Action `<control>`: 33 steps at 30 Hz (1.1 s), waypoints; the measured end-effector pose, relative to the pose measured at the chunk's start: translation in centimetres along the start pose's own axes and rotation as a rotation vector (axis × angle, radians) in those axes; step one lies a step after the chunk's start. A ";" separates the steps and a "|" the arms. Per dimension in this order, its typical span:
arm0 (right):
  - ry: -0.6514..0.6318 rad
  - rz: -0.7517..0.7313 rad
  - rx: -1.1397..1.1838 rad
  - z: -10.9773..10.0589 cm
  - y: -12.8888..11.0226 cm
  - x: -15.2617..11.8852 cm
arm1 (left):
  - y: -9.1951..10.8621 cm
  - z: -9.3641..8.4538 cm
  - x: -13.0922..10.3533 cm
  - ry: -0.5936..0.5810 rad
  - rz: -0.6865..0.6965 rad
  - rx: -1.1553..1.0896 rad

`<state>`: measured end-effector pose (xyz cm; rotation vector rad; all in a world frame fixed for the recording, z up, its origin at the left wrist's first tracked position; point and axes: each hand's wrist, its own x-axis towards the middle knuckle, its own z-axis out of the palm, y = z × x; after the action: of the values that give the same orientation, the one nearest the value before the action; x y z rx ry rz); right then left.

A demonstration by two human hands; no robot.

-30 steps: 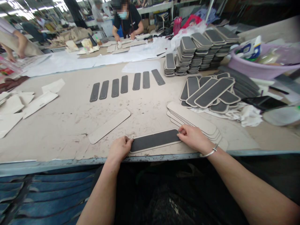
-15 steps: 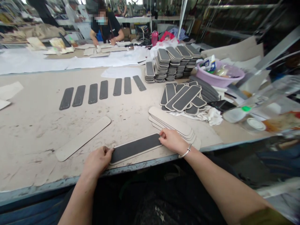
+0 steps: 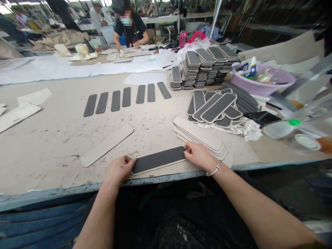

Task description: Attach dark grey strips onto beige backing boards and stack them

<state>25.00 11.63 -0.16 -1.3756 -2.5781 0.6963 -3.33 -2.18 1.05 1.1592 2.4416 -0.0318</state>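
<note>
A dark strip with a pale border [image 3: 158,159] lies at the table's front edge. My left hand [image 3: 121,169] pinches its left end between thumb and fingers. At the other end, my right hand [image 3: 196,154], with a bracelet at the wrist, grips the corner with closed fingers. Behind the right hand is a fanned stack of pale strips [image 3: 198,133]. One pale strip [image 3: 107,146] lies alone at the left. Farther back, several dark strips [image 3: 116,101] lie in a row, and a loose pile of bordered dark strips [image 3: 219,108] sits to the right.
Tall stacks of bordered strips [image 3: 193,69] stand at the back right, beside a purple basin [image 3: 261,84] holding packets. A clear bottle with a green cap [image 3: 278,128] lies at the right. Pale sheets [image 3: 19,116] are at the left. Across the table, a masked person [image 3: 131,29] handles pieces.
The camera view has shifted, so the table's contents appear farther right. Both hands keep hold of the bordered strip's ends.
</note>
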 end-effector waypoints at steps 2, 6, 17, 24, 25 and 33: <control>-0.005 -0.015 -0.034 -0.3 0.0 -0.1 | 0.0 0.0 0.0 0.008 0.003 -0.003; 0.056 -0.011 -0.105 -1.5 -0.2 -0.4 | -0.1 0.1 0.1 0.005 0.014 0.014; 0.029 -0.633 -0.122 4.3 -8.2 -2.4 | -0.7 0.4 0.8 -0.053 0.047 0.032; -0.019 -0.397 -0.193 3.5 -4.1 -2.8 | -0.3 -0.2 0.4 -0.044 0.032 0.010; -0.026 -0.372 -0.205 3.2 -3.5 -2.9 | -0.3 -0.2 0.3 -0.030 0.019 0.010; 0.035 -0.333 -0.269 3.8 -2.8 -3.3 | -0.5 -0.5 -1.6 0.266 0.034 -0.059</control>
<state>23.56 6.34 -1.93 -0.9638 -2.8516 0.2789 -3.04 -3.61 2.06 1.2467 2.6301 0.2166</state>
